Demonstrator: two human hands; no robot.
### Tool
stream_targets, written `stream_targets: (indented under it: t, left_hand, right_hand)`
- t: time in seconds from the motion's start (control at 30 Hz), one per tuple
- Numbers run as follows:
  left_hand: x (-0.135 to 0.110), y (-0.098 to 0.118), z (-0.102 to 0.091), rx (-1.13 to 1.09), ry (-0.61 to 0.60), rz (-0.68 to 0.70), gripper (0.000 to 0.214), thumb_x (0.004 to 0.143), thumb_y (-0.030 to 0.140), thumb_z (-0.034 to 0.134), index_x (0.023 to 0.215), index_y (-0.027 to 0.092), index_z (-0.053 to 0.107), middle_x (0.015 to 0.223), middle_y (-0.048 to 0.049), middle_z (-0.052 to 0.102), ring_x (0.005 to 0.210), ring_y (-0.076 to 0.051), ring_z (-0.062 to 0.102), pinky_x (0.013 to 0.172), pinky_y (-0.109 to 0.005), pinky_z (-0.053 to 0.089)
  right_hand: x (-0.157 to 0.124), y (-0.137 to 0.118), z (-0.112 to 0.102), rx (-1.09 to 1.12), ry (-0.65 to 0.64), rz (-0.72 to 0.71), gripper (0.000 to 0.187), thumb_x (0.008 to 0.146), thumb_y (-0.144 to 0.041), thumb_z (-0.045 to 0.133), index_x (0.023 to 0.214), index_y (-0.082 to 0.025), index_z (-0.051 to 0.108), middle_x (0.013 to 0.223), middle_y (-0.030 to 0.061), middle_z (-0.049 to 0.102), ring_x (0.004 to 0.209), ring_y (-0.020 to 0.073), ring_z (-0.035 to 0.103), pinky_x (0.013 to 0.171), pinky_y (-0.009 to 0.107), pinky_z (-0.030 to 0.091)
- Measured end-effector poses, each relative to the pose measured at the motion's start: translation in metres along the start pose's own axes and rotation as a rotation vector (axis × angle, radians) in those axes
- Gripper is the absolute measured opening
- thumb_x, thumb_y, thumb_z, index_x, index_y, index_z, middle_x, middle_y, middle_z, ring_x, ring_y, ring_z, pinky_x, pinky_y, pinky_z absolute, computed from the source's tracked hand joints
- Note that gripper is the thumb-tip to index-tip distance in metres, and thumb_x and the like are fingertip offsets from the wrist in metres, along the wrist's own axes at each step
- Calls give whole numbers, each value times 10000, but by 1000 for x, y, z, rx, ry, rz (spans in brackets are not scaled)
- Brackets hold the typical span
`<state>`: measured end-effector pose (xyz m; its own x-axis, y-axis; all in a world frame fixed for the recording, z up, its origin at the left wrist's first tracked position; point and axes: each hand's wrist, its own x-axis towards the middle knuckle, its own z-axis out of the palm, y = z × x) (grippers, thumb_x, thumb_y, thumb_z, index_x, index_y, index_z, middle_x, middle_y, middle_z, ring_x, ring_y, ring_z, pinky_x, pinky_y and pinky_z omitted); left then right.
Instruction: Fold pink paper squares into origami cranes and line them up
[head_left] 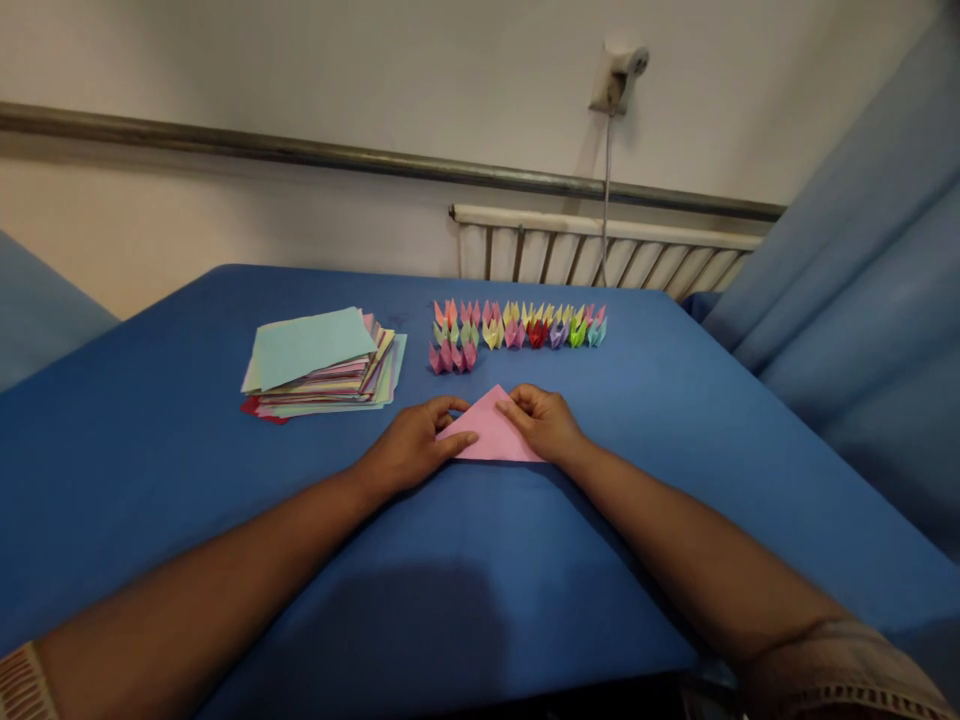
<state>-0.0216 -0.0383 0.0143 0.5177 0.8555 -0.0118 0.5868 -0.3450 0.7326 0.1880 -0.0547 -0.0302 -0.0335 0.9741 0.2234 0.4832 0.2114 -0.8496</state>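
Note:
A pink sheet of origami paper point(491, 435), folded into a triangle, lies between my hands with its point away from me. My left hand point(420, 440) grips its left corner, thumb on top and fingers behind. At the upper right edge my right hand point(546, 422) pinches the paper close to the peak, thumb in front. Beyond the paper stand several small folded paper cranes point(517, 328) in short rows, in pink, yellow, green, red, purple and blue. To the left sits an uneven stack of coloured paper point(322, 360) with a light blue sheet on top.
A blue cloth point(187, 480) covers the table. Behind it are a wall with a metal rail point(300, 150), a white radiator point(600, 245), and a socket point(615, 82) with a hanging cord. Blue curtains point(862, 260) hang at the right.

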Motion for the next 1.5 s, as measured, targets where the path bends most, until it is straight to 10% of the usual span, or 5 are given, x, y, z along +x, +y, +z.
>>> stream_targets:
  t: [0.23,0.57,0.77,1.0,1.5]
  left_hand:
    - [7,-7,-1,427,73,14,429,848,457,501,1200,223,575,949,-59,708,843,-251,652,710,-323,454]
    - [4,-8,-9,570,62,-42,410,877,427,466,1213,209,556,993,-77,705,884,-258,655,762,-350,478]
    - [-11,3,1,615,173,195,429,906,320,418,1281,128,504,1299,-149,562,1215,-282,501,1046,-434,360]
    - [-43,20,46,496,-117,320,716,912,522,386,1468,100,223,1521,-182,278,1414,-283,239,1143,-460,244]
    - [-77,-13,-2,758,90,116,840,834,669,419,1445,103,306,1521,-204,261,1412,-361,205,1129,-543,216]
  right_hand:
    - [-3,-11,-14,-445,86,-200,237,914,-257,483,1085,-149,606,990,85,671,911,177,612,834,298,447]
    - [-59,-40,9,-688,-367,-267,608,940,-421,417,1449,-104,316,1497,163,337,1383,271,292,1113,442,260]
    - [-62,-40,5,-665,-414,-254,601,952,-459,359,1459,-141,306,1534,161,253,1420,280,201,1129,463,207]
    - [-60,-40,6,-630,-447,-270,544,936,-386,405,1440,-189,345,1526,137,281,1415,256,210,1132,469,177]
    - [-61,-45,12,-677,-363,-267,525,937,-400,402,1417,-186,379,1515,154,302,1401,289,252,1101,482,236]
